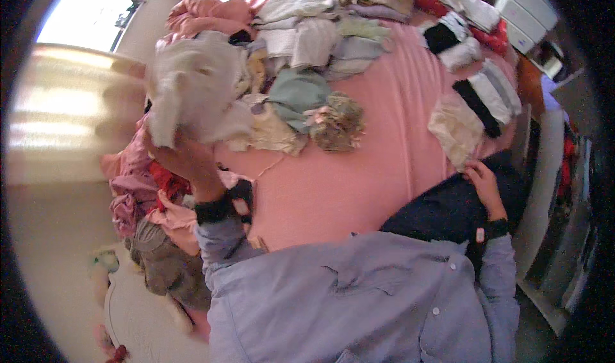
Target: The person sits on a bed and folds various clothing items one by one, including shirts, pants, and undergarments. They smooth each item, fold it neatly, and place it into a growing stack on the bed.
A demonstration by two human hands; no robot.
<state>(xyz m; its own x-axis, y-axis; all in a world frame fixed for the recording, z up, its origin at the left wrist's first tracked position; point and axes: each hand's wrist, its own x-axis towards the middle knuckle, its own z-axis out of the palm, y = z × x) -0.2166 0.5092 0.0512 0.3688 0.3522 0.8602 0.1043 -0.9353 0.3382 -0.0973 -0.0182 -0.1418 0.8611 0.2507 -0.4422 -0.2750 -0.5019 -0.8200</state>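
A blurred white garment [199, 84] hangs bunched from my raised left hand [178, 154], which grips its lower part. My right hand [483, 185] is over the dark navy trouser leg [432, 214], its fingertips at the lower corner of a folded cream cloth [456, 123]; whether they pinch it I cannot tell. Between my hands, on the pink bedspread [326, 185], lie a grey-green cap-like piece [300, 96], a ruffled brown-and-pink bundle [338, 123] and a crumpled beige cloth [276, 130].
Folded white and grey clothes [298, 31] are stacked at the back. A black folded piece [475, 108] sits among white ones at right. Loose pink, red and brown clothes [163, 248] heap at the left edge. A white drawer unit [526, 15] stands far right.
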